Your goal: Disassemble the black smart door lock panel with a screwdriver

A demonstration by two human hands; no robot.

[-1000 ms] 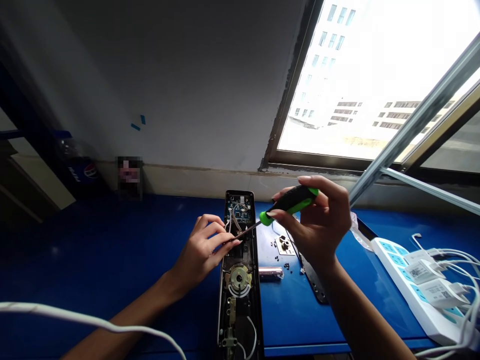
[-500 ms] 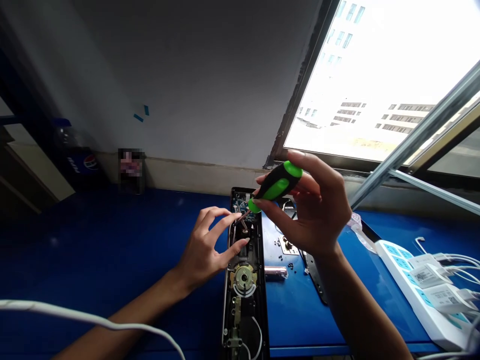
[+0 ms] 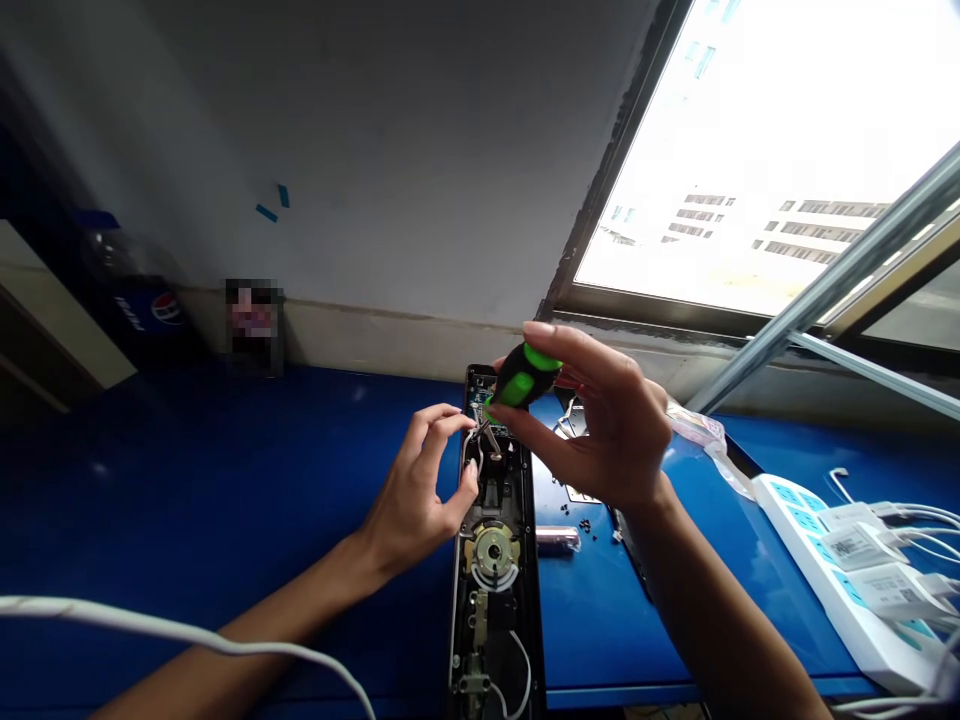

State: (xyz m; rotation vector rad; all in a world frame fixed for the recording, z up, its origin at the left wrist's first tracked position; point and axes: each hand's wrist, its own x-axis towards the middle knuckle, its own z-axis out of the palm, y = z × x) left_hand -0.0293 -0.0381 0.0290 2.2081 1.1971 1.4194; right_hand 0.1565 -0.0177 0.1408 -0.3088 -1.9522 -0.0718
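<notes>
An opened electronic door lock (image 3: 493,590) lies lengthwise on the blue table, its circuit board (image 3: 480,405) at the far end and white wires (image 3: 474,440) looping below it. My right hand (image 3: 600,425) is shut on a black-and-green screwdriver (image 3: 521,375), whose shaft points down at the board and is mostly hidden by the handle and fingers. My left hand (image 3: 420,490) hovers at the lock's left edge with its fingers apart, the fingertips beside the wires. I cannot tell if they touch them.
A metal plate (image 3: 581,493) lies partly hidden under my right hand, with small black screws (image 3: 585,525) and a metallic cylinder (image 3: 556,538) near it. A white power strip (image 3: 832,590) holds several chargers at right. A white cable (image 3: 187,628) crosses the lower left.
My right hand and the screwdriver have shifted left and down over the board. My left hand has moved closer to the wires. The whole view has tilted slightly.
</notes>
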